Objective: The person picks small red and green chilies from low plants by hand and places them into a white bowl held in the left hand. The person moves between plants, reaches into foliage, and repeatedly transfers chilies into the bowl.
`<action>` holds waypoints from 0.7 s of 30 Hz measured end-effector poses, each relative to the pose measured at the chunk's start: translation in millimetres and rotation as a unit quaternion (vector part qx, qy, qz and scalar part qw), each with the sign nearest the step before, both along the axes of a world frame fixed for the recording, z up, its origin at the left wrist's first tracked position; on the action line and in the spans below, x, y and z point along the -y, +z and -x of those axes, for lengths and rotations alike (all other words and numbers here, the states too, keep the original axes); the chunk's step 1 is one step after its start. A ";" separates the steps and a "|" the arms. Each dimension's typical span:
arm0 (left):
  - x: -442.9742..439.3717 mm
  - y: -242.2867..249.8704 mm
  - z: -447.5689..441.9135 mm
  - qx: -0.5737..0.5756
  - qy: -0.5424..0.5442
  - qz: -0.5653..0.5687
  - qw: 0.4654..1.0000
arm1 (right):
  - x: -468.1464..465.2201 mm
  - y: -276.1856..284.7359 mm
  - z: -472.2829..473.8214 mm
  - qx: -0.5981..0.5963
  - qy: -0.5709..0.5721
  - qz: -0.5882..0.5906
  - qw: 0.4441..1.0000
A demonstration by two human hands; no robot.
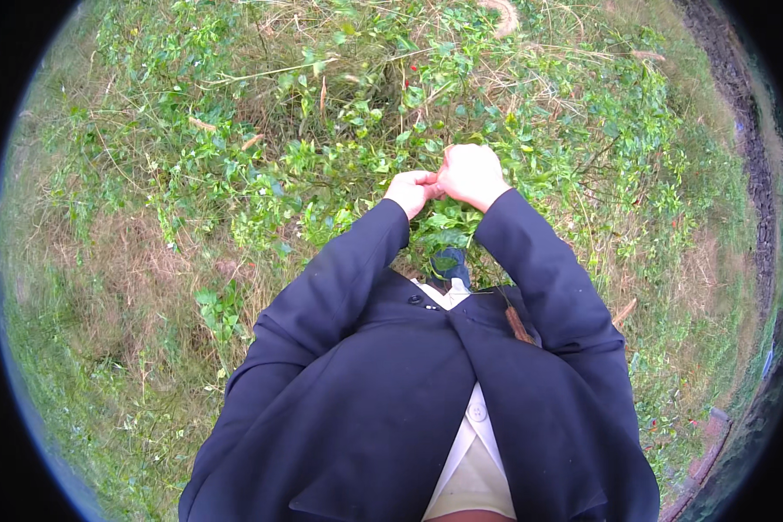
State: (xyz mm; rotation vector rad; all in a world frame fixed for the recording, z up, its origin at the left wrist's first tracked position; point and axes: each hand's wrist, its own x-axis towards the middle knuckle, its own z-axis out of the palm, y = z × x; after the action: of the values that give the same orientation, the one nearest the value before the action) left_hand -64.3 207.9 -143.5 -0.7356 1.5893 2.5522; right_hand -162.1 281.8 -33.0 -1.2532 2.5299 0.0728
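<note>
Both hands meet in front of me, just above the leafy green plants (453, 218). My left hand (410, 192) has its thumb and fingertips pinched together, touching the fingers of my right hand. Curled over with its back towards me, my right hand (473, 175) hides most of its own fingers. Whatever may lie between the fingertips is too small or too covered to make out. Leaves and stems surround both hands, with small red fruits (414, 68) and tiny white flowers (263, 191) among the foliage further off.
Dry grass and straw (137, 261) mix with the greenery. Brown seed heads (202, 124) stand out ahead, and one seed head (517, 325) lies against my dark jacket (391, 385). A dark strip of bare soil (753, 156) curves along the right edge. A blue trouser leg (451, 264) shows below my hands.
</note>
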 end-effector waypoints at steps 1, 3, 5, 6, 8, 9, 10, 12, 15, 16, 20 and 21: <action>-3.4 3.5 -1.8 -0.004 -0.010 0.034 0.999 | 0.5 6.1 -0.3 0.031 -0.006 -0.033 0.999; -9.9 11.0 -7.3 -0.025 -0.011 -0.016 1.000 | 0.8 16.9 -0.6 0.062 -0.017 -0.065 0.996; -13.7 16.9 -13.6 -0.009 -0.008 -0.055 0.998 | 0.1 23.0 -2.3 0.079 -0.012 -0.075 0.994; -13.5 18.8 -17.0 -0.014 -0.004 -0.076 0.997 | -1.0 23.9 -3.7 0.087 -0.005 -0.073 0.994; -8.8 19.8 -23.0 -0.023 -0.030 -0.093 0.995 | -4.2 21.8 -7.2 0.097 0.009 -0.070 0.993; -4.5 19.4 -24.4 -0.010 -0.001 -0.148 0.989 | -6.2 19.5 -8.8 0.086 0.030 -0.053 0.994; 0.1 18.4 -25.4 0.005 0.022 -0.202 0.979 | -8.5 16.6 -11.1 0.072 0.047 -0.038 0.996; 5.3 16.0 -22.6 0.067 0.057 -0.267 0.960 | -12.4 10.8 -15.6 0.015 0.098 0.005 0.995; 2.2 12.8 -16.7 0.089 0.067 -0.246 0.963 | -14.8 4.9 -23.2 -0.060 0.148 0.053 0.986; -1.1 12.2 -13.7 0.103 0.084 -0.249 0.959 | -14.5 4.2 -25.4 -0.079 0.146 0.053 0.985; -2.9 9.4 -5.7 0.106 0.070 -0.211 0.969 | -9.2 2.3 -23.6 -0.136 0.119 0.026 0.983; -1.7 9.2 -2.7 0.101 0.066 -0.193 0.974 | -7.7 0.8 -20.8 -0.165 0.118 0.037 0.979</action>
State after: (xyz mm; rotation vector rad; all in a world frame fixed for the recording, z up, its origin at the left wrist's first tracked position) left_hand -61.6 209.6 -134.3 -1.0368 0.9740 2.6528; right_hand -141.3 289.5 -32.1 -1.6921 2.6579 0.2627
